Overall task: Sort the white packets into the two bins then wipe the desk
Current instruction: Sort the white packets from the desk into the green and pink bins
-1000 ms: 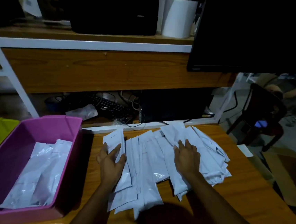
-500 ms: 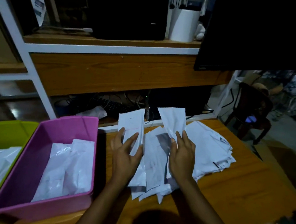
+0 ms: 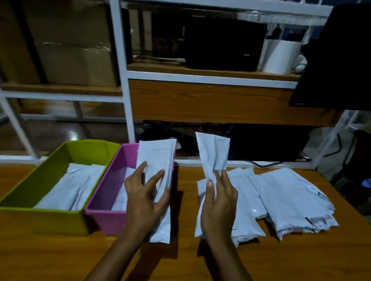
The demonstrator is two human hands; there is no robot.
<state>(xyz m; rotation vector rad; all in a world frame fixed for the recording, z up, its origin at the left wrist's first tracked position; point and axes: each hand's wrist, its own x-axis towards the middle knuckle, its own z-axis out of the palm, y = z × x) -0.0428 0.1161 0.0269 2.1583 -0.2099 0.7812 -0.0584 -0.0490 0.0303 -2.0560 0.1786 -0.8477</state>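
Above the wooden worktop [image 3: 280, 274], each hand holds one white packet clear of the loose pile [image 3: 288, 195], apparently to check them before binning. The left hand [image 3: 145, 197] has its grip closed around the left packet [image 3: 155, 158] at mid-length, directly over the pink bin [image 3: 102, 214], which suggests that bin as its destination. The right hand [image 3: 219, 202] pinches the right packet [image 3: 212, 154] at its middle, creasing it, just left of the pile. Both packets stand roughly upright, long axes running away from the person, upper ends toward the shelving. The green bin [image 3: 39, 185] already holds packets; wiping remains undone.
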